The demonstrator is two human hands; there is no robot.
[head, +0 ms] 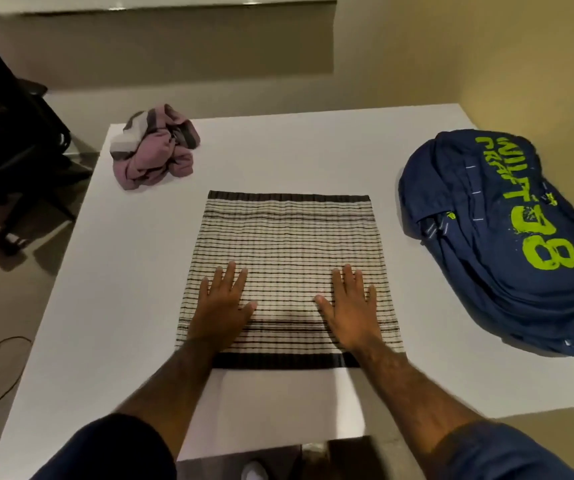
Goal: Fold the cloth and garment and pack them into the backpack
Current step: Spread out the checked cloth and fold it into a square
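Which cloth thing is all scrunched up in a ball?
The pink garment at the table's far left corner. The striped cloth lies flat under both hands.

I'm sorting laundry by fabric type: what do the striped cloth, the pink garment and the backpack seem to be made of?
Striped cloth: likely woven cotton, matte; fine ribbed lines show and it lies flat. Pink garment: probably soft knit jersey, matte; it bunches into rounded crumples. Backpack: seemingly synthetic nylon or polyester, navy with slight sheen, printed green lettering and visible stitching. None is certain from looks alone.
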